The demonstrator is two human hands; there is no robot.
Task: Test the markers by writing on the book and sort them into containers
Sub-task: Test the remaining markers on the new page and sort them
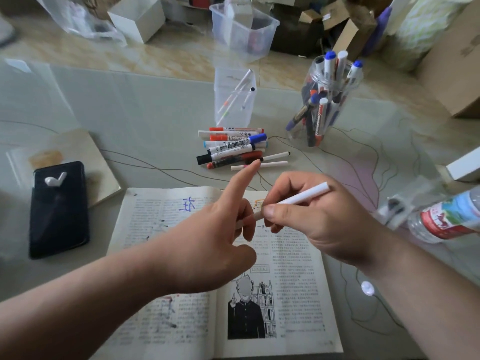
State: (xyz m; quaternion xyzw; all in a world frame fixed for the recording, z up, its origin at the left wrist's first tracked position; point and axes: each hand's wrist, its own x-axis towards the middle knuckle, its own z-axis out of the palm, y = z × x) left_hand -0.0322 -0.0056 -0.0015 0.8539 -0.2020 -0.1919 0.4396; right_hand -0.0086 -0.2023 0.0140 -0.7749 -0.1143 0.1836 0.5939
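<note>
An open book (298,281) lies in front of me with blue writing near its top left page. Above it, my right hand (311,216) grips a thin white marker (306,197) by its barrel. My left hand (215,237) pinches the marker's other end, its index finger stretched out straight. A pile of markers (233,149) lies on the table beyond the book. Behind the pile stand a clear square container (233,100) with a few thin pens and a clear round jar (324,105) packed with several markers.
A black phone (58,211) with a white earbud on it rests on a notebook (78,152) at the left. A water bottle (446,216) lies at the right. A clear bin (241,32) and cardboard boxes (452,61) crowd the floor beyond the table.
</note>
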